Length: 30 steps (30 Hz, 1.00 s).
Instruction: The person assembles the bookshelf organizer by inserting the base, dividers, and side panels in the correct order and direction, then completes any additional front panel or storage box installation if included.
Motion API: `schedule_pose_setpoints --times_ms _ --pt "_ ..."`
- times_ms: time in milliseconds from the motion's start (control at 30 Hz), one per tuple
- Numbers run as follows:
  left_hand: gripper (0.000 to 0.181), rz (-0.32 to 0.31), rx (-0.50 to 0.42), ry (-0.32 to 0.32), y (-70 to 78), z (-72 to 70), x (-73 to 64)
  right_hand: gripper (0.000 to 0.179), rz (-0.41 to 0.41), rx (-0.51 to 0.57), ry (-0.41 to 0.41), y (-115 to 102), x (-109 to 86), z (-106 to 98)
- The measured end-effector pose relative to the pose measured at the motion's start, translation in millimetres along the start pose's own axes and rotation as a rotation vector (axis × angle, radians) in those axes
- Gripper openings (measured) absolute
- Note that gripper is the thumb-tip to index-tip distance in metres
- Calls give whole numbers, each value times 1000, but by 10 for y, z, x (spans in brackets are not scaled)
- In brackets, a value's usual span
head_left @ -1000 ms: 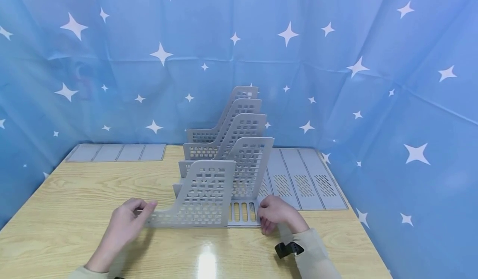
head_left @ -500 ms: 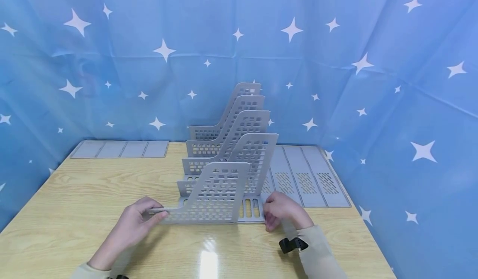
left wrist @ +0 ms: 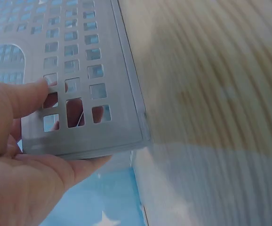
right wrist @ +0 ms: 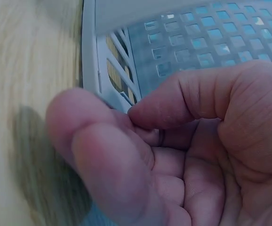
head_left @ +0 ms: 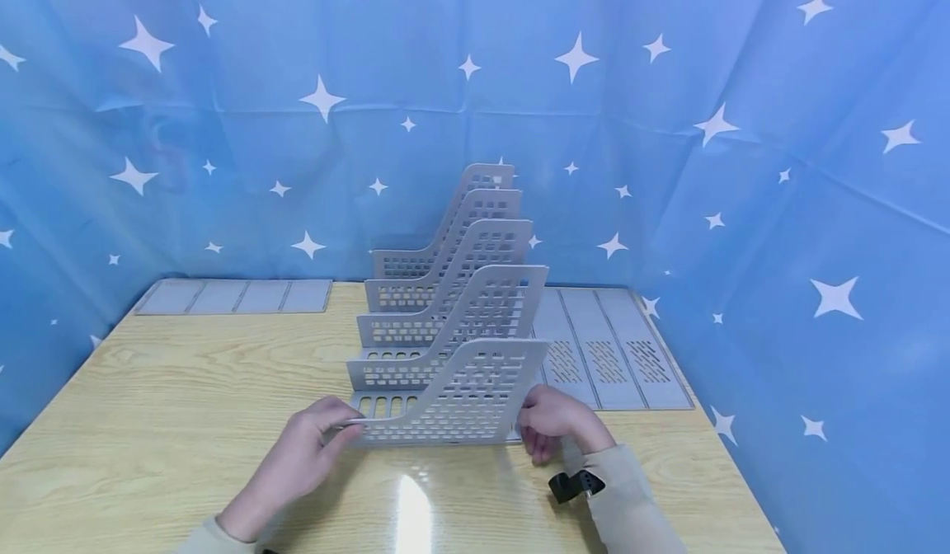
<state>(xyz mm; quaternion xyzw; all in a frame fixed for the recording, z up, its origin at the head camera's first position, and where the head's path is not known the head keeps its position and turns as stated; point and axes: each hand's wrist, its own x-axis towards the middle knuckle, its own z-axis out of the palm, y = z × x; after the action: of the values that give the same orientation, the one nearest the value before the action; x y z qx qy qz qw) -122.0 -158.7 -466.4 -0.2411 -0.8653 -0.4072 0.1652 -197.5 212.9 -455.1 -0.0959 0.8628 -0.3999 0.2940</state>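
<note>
A grey plastic file rack stands at the table's middle, with several upright perforated dividers (head_left: 475, 323) in a row going back. Its nearest divider (head_left: 460, 414) stands along the front edge of the slotted base (head_left: 389, 406). My left hand (head_left: 300, 459) pinches this front divider at its low left end, thumb on the near face; fingers show through the holes in the left wrist view. My right hand (head_left: 557, 418) is at the base's front right corner, thumb and curled fingers pinching it. In the right wrist view the base's corner (right wrist: 103, 80) runs into that grip.
A flat grey panel with diagonal slits (head_left: 586, 315) lies to the right behind the rack. Another flat ribbed panel (head_left: 237, 297) lies at the back left. A blue curtain with white stars (head_left: 416, 59) hangs behind the wooden table (head_left: 185, 389).
My left hand has slid the front divider to the right along the base's front edge, covering most of the slots seen there. My right hand has stayed at the corner.
</note>
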Motion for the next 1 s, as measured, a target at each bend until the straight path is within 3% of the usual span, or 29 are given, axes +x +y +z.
schedule_pose_setpoints --times_ms 133,300,433,567,633,767,867,1000 --pt "13 17 -2 -8 82 115 67 34 -20 41 -30 10 24 3" --pt "12 -40 -8 -24 137 172 99 36 -26 69 -29 21 37 11" --pt "12 -56 -41 -41 126 151 85 34 -28 77 -15 31 37 12" --pt "10 -64 -86 -78 82 43 58 25 -58 63 5 44 -2 -65" --pt "11 -101 -91 -78 42 -52 57 21 -109 55 51 46 -49 -156" --pt "18 -249 -53 -47 -93 -274 142 22 -253 79 195 -7 -202 -394" --pt "27 -347 -38 -47 -218 -393 300 23 -356 110 310 -135 -295 -553" --pt "35 -397 -39 -83 -367 -425 579 31 -459 93 463 -460 -328 -756"
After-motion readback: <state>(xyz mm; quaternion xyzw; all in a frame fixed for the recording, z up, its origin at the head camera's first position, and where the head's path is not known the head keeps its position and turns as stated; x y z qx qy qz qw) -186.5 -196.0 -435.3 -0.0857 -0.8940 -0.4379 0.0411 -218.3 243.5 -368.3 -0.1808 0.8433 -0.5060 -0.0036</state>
